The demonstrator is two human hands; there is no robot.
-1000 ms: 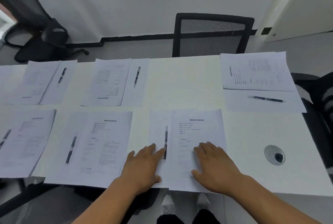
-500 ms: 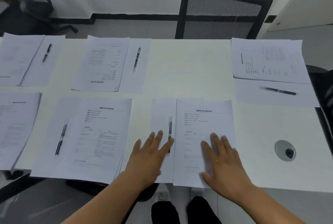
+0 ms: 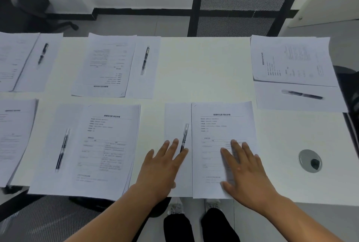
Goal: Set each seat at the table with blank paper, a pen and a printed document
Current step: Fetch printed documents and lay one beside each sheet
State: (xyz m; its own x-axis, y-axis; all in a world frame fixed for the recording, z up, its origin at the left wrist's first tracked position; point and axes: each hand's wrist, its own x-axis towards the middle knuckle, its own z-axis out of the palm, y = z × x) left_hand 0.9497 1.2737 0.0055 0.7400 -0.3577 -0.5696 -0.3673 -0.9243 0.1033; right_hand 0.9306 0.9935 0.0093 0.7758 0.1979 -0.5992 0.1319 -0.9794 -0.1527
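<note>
**Ann:** Hands flat on paper at the near seat. Left hand (image 3: 162, 166) lies spread on the blank sheet (image 3: 177, 117), fingers straight, fingertips (image 3: 184, 151) touching the lower end of the pen (image 3: 185, 136). Right hand (image 3: 245, 171) lies flat on the printed document (image 3: 223, 125), gripping nothing.

**Ben:** So both hands are apart, one per sheet. Why so flat?

**Ann:** I'd judge it's a squaring-up: palms pin the pages so they slide as one and line up with the table (image 3: 204, 66) edge. The document overlaps the blank sheet's right side, and the pen lies along the exposed strip, upright to the seat.

**Ben:** Same layout next door?

**Ann:** Yes, the set to the left (image 3: 108, 144) has its own pen (image 3: 62, 148) on the blank strip. Across the table another set (image 3: 108, 64) faces the other way, and one at the right end (image 3: 291, 61) is turned sideways, pen (image 3: 302, 94) below it.

**Ben:** Anything in the way?

**Ann:** Little. A round cable port (image 3: 310, 161) sits well right of the document. The stretch in front of the mesh chair (image 3: 240, 6) shows no papers; that seat looks unset to me.
</note>
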